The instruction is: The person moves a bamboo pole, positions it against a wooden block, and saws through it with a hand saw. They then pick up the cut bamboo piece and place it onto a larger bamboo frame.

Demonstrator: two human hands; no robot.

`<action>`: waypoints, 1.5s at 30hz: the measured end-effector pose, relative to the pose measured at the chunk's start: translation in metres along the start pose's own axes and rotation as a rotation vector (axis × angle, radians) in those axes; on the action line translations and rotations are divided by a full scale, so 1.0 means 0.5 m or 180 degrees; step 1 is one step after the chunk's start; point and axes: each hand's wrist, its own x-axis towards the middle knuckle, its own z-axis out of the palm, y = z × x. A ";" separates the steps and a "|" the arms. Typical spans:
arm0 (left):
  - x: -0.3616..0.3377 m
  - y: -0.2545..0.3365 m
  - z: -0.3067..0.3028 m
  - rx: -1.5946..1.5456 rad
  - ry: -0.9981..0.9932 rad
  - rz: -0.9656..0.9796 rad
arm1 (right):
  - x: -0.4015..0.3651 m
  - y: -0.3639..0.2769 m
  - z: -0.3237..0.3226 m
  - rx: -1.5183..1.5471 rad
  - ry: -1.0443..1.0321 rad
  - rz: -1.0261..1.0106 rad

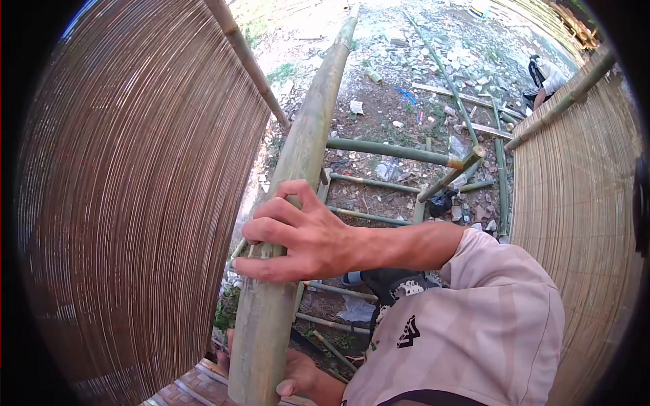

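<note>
Both hands are on a thick bamboo pole (261,331): the right hand (308,237) bends over its upper side, fingers curled and set apart, bridging the width of the stem. Below it, the left hand (301,375) cups the same pole from underneath near its closest end, thumb against one side and fingertips showing beyond the other; the palm is hidden behind the stem. The pole slants from the bottom of the view up and away over stony ground (325,81). To its left stands a brown slatted screen (135,176), with a thinner brown pole (237,51) along its edge; a paler screen (575,183) rises at the far right. Between them, a green bamboo crossbar (386,151) meets a short bamboo piece (450,177), with more rails lower down. A plastic bag (391,169) lies among the rubble. At upper right another person (550,78) bends low, well apart from the hands.
</note>
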 end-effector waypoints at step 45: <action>-1.236 0.540 0.261 0.1583 -0.3361 -0.2730 | -1.023 0.060 -1.095 -0.0079 -0.2606 0.3914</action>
